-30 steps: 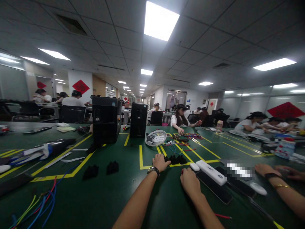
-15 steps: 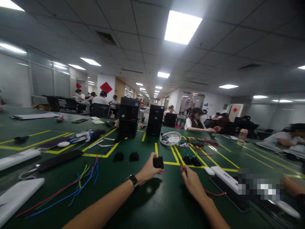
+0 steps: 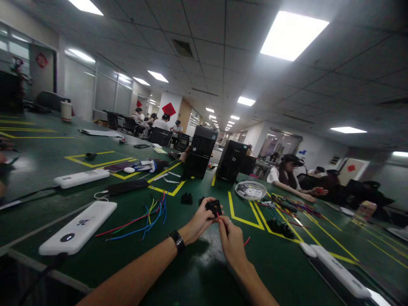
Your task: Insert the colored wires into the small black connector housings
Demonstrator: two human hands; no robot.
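Observation:
My left hand (image 3: pixel 198 223), with a dark watch on the wrist, is closed round a small black block-shaped part (image 3: pixel 214 206) above the table. Between the fingertips of my right hand (image 3: pixel 232 240) is a red wire (image 3: pixel 247 241); its front end is at the face of the block, and its tail shows past the hand. Whether the end sits inside the block I cannot tell. A similar black part (image 3: pixel 186 198) stands just beyond my left hand, with another partly hidden beside it. To the left lies a bundle of blue, red, yellow and green wires (image 3: pixel 154 219).
Two black computer towers (image 3: pixel 200 153) stand ahead. Right of them are a white round basket (image 3: pixel 250 190), loose coloured wires (image 3: pixel 291 204) and several black parts (image 3: pixel 280 228). White power banks (image 3: pixel 79 227) lie left and right. A person (image 3: pixel 288 174) sits across the table.
My hands have come together: the right hand moved left, bringing the red wire to the black block. The block has turned in my left hand. The whole view has tilted and swung left.

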